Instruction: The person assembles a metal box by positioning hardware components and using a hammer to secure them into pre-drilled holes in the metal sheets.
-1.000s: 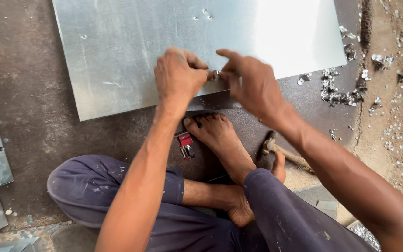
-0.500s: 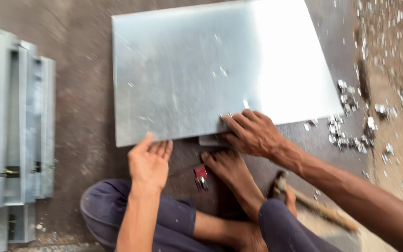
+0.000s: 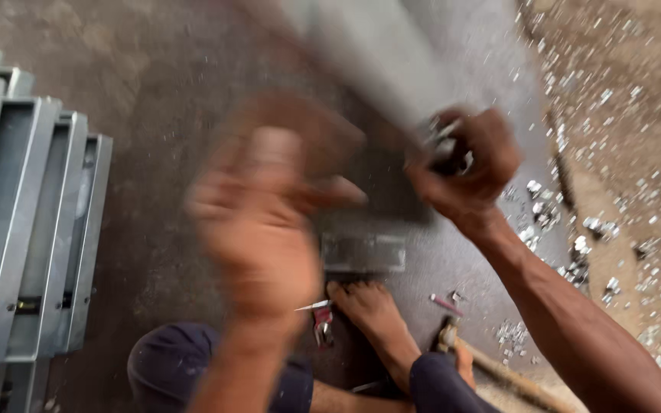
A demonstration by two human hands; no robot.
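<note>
A large grey metal sheet [image 3: 380,61] is lifted off the floor and tilted, heavily blurred. My right hand [image 3: 472,160] is closed around its lower edge, with something shiny showing between the fingers. My left hand [image 3: 269,222] is raised close to the camera and smeared by motion. Its fingertips reach toward the sheet's underside, and its grip cannot be made out. Below the sheet a small rectangular metal block [image 3: 365,252] lies on the dark floor, just ahead of my bare foot [image 3: 376,321].
Several grey metal channel frames [image 3: 32,229] are stacked at the left. A hammer with a wooden handle [image 3: 491,371] and a small red-handled tool [image 3: 321,325] lie beside my foot. Shiny metal scraps [image 3: 575,229] litter the floor at the right.
The sheet lay flat on the floor before; now it is swung up and tilted. My left hand has risen toward the camera, and my right hand has moved up with the sheet's edge.
</note>
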